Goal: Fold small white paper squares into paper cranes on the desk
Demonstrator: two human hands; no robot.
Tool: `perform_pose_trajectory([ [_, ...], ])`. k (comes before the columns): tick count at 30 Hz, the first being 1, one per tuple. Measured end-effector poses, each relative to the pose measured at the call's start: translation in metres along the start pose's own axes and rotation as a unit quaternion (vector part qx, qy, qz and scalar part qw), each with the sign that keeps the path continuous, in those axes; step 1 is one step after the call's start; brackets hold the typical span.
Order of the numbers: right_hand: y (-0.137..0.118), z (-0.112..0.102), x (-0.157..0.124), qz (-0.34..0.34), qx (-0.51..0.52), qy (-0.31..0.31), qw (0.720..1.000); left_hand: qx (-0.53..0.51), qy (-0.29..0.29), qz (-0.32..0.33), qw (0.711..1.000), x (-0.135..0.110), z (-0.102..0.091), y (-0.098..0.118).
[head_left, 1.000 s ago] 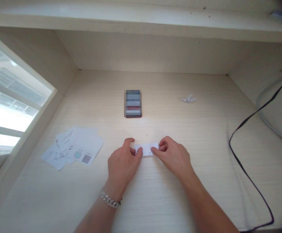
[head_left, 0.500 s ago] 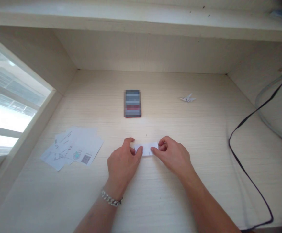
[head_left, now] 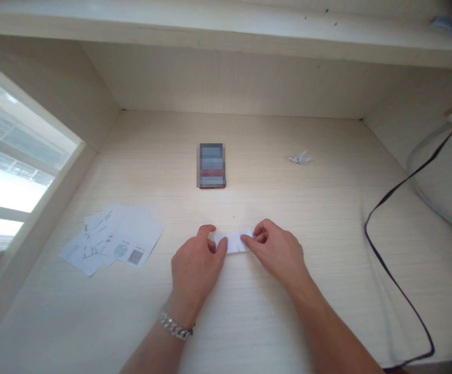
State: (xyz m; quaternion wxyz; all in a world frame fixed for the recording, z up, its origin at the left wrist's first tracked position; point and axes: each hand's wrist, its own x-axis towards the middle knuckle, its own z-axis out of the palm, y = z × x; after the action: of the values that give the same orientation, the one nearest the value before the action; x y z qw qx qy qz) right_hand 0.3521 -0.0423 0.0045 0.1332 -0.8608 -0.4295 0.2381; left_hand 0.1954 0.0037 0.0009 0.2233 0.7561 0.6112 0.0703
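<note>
A small folded piece of white paper (head_left: 234, 242) lies on the desk, held at both ends. My left hand (head_left: 197, 262) pinches its left end, the thumb on top and the index finger bent behind it. At the right end, my right hand (head_left: 278, 249) has its thumb on the paper and its fingers curled at the far edge. A short dark mark shows near the paper's front edge. The fingertips under or behind the paper are partly hidden.
Several printed paper sheets (head_left: 122, 236) overlap at the left. A phone (head_left: 212, 166) with a blurred screen lies ahead, and a folded paper crane (head_left: 300, 158) sits farther right. A black cable (head_left: 381, 259) runs down the right side. A shelf (head_left: 226, 39) spans overhead.
Both hands keep their grip on the paper with barely any movement. The whole view has shifted slightly.
</note>
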Motion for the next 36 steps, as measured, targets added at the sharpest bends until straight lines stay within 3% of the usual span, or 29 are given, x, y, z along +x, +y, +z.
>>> perform_pose_trajectory([
  [12,0.000,-0.001,-0.002,-0.012,0.013,0.000,1.000,-0.009,-0.001,0.009,1.000,-0.002,-0.001,0.001],
  [17,0.007,0.001,-0.002,-0.027,0.075,-0.013,0.997,-0.095,0.000,0.030,0.995,-0.004,-0.001,-0.007],
  [20,0.017,0.001,-0.004,-0.076,0.161,-0.020,0.984,-0.203,0.002,0.036,0.978,-0.005,-0.002,-0.011],
  [23,0.027,0.000,-0.009,-0.162,0.241,-0.006,0.957,-0.330,0.027,0.035,0.943,-0.005,-0.004,-0.013],
  [26,0.031,0.002,-0.017,-0.286,0.273,0.086,0.915,-0.421,0.077,0.011,0.904,-0.005,-0.004,-0.012],
  [27,0.030,0.003,-0.021,-0.307,0.262,0.124,0.907,-0.446,0.068,0.005,0.892,-0.006,-0.003,-0.011],
  [29,0.026,0.005,-0.026,-0.363,0.227,0.181,0.886,-0.495,-0.015,0.017,0.868,-0.007,-0.002,-0.008],
  [31,0.021,0.007,-0.029,-0.400,0.194,0.196,0.874,-0.524,-0.112,0.054,0.843,-0.010,-0.001,-0.004],
  [32,0.018,0.008,-0.030,-0.412,0.178,0.188,0.873,-0.524,-0.134,0.068,0.839,-0.011,-0.001,-0.002],
  [33,0.016,0.009,-0.031,-0.419,0.164,0.171,0.876,-0.512,-0.126,0.071,0.846,-0.012,-0.001,0.000],
  [36,0.012,0.009,-0.030,-0.409,0.149,0.110,0.894,-0.418,-0.036,0.040,0.907,-0.013,-0.002,0.004],
])
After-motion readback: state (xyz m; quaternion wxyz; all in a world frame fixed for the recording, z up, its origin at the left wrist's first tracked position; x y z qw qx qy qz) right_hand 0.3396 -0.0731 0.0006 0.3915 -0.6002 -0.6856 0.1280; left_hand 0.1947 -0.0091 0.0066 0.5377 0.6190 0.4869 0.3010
